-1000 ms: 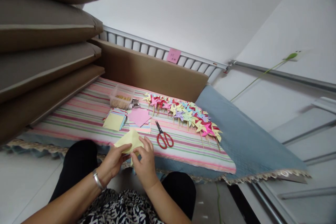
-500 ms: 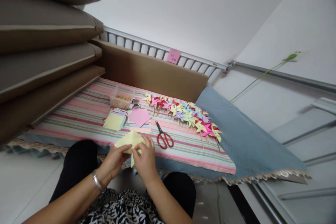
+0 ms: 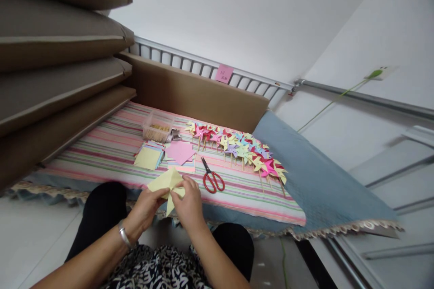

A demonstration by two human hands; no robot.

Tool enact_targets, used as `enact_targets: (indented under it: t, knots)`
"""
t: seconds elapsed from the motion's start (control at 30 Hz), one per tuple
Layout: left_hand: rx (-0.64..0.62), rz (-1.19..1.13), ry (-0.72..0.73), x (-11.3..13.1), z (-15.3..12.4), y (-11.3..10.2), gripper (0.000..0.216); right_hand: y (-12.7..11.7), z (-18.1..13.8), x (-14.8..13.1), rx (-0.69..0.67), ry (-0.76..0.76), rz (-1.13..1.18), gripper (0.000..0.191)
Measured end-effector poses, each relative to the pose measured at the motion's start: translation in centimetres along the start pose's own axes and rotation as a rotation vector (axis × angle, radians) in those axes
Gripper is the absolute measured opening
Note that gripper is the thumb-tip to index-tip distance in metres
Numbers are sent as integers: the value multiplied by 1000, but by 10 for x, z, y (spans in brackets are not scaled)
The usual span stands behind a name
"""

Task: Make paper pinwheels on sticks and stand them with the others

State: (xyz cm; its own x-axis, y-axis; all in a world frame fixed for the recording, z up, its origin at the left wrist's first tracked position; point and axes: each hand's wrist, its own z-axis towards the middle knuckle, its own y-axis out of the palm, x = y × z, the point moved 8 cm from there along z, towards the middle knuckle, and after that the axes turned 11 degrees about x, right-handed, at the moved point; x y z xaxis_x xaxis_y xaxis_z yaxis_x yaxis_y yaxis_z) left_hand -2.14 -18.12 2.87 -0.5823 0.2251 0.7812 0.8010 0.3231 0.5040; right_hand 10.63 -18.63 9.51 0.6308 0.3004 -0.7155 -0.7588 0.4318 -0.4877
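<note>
Head view: hands (image 3: 189,201) close together, angled inward, pinching yellow paper (image 3: 165,180).

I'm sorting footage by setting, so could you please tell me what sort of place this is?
Probably a room in a home, perhaps a bedroom: there are stacked cushions, a frilled blue cover and a striped cloth over it.

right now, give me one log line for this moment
left hand: holds yellow paper; right hand: holds same paper; scissors: on striped cloth
</note>
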Motion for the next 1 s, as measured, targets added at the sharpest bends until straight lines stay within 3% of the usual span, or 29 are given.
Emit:
enact_targets:
  t: [0.1,0.2,0.27,0.47,0.8,1.0]
  knots:
    - [-1,57,-17,2,2,-1,40,-7,9,21,-18,228,177,46]
    - [-44,129,-77,-2,3,1,41,5,10,40,-218,520,482,57]
    - [-72,163,-113,-6,2,3,41,15,6,42,-354,618,612,57]
    - [-89,230,-126,-8,-3,9,38,28,-2,38,-413,649,654,49]
    - [-165,175,-92,-5,-9,17,39,21,-3,38,-220,660,665,42]
    - [-71,199,-45,1,-11,11,28,27,-11,31,-148,668,733,41]
